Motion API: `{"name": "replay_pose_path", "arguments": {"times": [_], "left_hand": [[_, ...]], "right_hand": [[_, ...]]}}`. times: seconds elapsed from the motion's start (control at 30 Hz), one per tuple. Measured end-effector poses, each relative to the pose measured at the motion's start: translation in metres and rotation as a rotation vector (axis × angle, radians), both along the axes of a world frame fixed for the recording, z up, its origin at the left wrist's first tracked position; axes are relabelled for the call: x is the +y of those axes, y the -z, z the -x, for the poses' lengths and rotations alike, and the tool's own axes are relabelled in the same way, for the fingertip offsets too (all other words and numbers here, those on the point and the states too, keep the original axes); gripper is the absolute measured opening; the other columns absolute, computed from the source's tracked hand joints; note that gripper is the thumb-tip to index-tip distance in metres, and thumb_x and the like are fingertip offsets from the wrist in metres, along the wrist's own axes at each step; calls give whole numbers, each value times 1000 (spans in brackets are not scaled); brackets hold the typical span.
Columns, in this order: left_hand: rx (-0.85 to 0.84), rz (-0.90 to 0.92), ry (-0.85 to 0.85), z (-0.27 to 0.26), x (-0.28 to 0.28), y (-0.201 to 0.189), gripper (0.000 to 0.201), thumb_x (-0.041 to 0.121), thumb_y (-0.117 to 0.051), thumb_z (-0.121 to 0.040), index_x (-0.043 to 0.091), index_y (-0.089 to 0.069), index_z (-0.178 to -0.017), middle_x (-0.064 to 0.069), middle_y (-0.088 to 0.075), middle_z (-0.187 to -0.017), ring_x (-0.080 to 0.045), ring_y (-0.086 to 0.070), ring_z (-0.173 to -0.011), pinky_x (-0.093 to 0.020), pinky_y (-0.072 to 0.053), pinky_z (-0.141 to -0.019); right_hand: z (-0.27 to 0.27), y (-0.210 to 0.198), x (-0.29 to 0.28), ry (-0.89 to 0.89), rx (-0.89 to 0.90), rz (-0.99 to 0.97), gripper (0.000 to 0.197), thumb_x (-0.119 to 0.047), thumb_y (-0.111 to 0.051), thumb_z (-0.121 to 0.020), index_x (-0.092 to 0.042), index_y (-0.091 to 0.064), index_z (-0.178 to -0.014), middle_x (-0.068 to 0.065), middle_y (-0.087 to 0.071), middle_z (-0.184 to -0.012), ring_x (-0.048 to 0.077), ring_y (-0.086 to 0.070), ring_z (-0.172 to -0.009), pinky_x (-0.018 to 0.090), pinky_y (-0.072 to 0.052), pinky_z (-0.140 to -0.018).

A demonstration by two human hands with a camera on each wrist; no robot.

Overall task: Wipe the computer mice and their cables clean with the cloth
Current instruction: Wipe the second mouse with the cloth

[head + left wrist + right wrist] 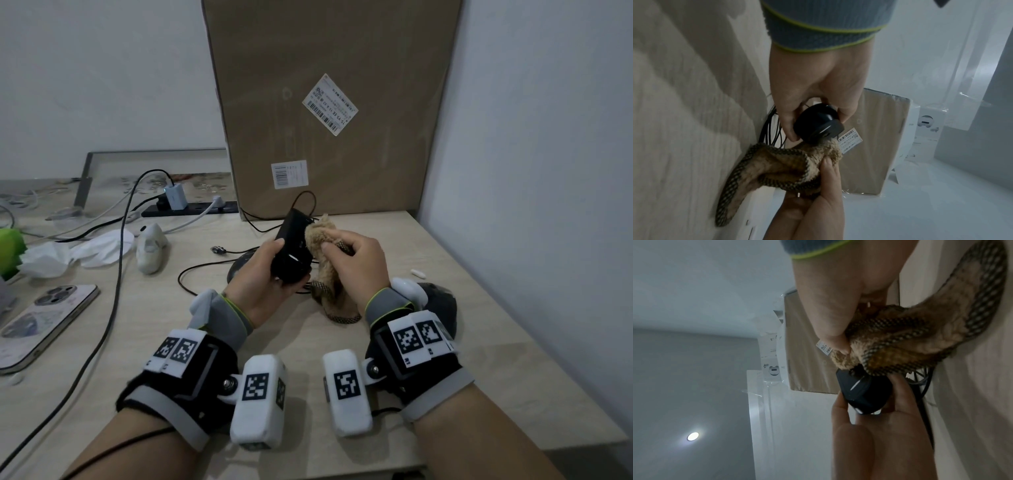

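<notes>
1. Head view shows the left hand (265, 274) near the middle of the frame, fingers curled round a black mouse (291, 246) and holding it up off the bench (342, 359).
2. Just to the right, the right hand (359, 263) pinches a fuzzy tan cloth (325, 270) and presses it on the side of the mouse. The cloth's low end hangs down to the bench.
3. My guess is that the wiping of this mouse is only part done. Its thin black cable (219, 267) lies in loops on the bench below the hands, and the cloth is not on it.
4. A second dark mouse (440, 305) sits at the right, partly behind the right wrist. It looks like it waits for its turn. A third dark shape lies under the hands, but I cannot tell what it is.
5. On the left lie a phone (44, 318), white tissue (78, 253) and a small white gadget (152, 251).
6. Farther back, at the upper left, a power strip (191, 207) holds plugs and wires.
7. A tall brown box (329, 102) leans on the wall at the top. The loose wires could snag the cable.
</notes>
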State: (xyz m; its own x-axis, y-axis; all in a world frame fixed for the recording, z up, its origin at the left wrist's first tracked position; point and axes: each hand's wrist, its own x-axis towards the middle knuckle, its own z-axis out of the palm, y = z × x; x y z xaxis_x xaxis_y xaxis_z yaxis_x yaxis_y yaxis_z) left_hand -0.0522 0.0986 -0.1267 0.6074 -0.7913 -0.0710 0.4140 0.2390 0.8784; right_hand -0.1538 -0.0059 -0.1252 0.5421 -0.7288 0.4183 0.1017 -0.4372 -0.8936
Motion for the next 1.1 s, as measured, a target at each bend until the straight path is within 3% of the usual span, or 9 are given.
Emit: {"name": "replay_pose_path", "arguments": {"times": [0.13, 0.33, 0.43, 0.53, 0.63, 0.7, 0.83, 1.0, 1.1], "left_hand": [[-141, -68, 65, 9, 1, 0, 22, 20, -42, -98, 16, -59, -111, -7, -62, -101, -19, -60, -88, -31, -57, -68], [-118, -44, 109, 10, 3, -1, 31, 22, -38, -99, 12, -57, -122, -11, -66, -106, -19, -68, -85, -33, -59, -66], [10, 25, 15, 1, 2, -1, 40, 28, -37, -99, 8, -54, -128, -15, -63, -117, -21, -68, -89, -33, -58, -75], [65, 58, -8, -3, 1, -4, 41, 28, -34, -97, 9, -53, -127, -16, -63, -112, -23, -68, -82, -31, -57, -74], [44, 52, -3, -2, 1, -3, 41, 28, -32, -97, 8, -54, -125, -16, -62, -111, -20, -66, -75, -32, -49, -84], [42, 44, -2, -1, 0, -1, 40, 27, -34, -98, 7, -55, -125, -15, -62, -116, -20, -65, -87, -32, -52, -85], [-8, 5, -30, -2, 1, 3, 36, 20, -38, -99, 7, -55, -127, -15, -63, -117, -22, -62, -98, -29, -58, -68], [-241, -87, -132, 3, 0, 1, 37, 7, -35, -100, 20, -52, -129, -8, -63, -115, -17, -61, -91, -29, -51, -76], [-229, -106, -106, 6, 0, -3, 30, 21, -39, -99, 26, -57, -122, -9, -64, -119, -23, -62, -106, -40, -50, -91]], "right_hand": [[1, -4, 0, 51, -63, 83, 29, -15, -59, -88, -23, -68, -114, -8, -68, -112, 0, -59, -105, 15, -45, -94], [2, -6, 3, -56, 5, 133, 30, -11, -58, -89, -23, -68, -115, -10, -66, -110, -3, -55, -103, 4, -41, -87], [1, -6, 7, -87, -21, 108, 27, -8, -60, -86, -18, -70, -109, -8, -68, -107, 3, -60, -103, 12, -45, -90], [0, -5, 4, 17, -84, 19, 29, -13, -58, -89, -16, -66, -117, -1, -68, -115, 9, -60, -108, 25, -47, -97], [-2, -1, -1, 37, -96, -133, 32, -16, -58, -90, -16, -62, -121, 1, -65, -120, 13, -58, -112, 36, -47, -101], [-4, 0, 1, -25, -75, -214, 34, -18, -58, -89, -18, -61, -123, 2, -64, -122, 16, -58, -115, 41, -46, -102], [-4, -1, 5, -88, -61, -223, 36, -15, -58, -90, -20, -59, -125, 1, -62, -125, 15, -56, -118, 40, -46, -104], [1, -5, 7, -151, -131, -230, 33, -8, -56, -91, -24, -63, -119, -2, -65, -118, 12, -60, -112, 35, -49, -100], [0, -6, 9, -234, -121, -220, 33, -8, -58, -90, -23, -64, -119, 1, -65, -120, 12, -60, -112, 34, -49, -99]]}}
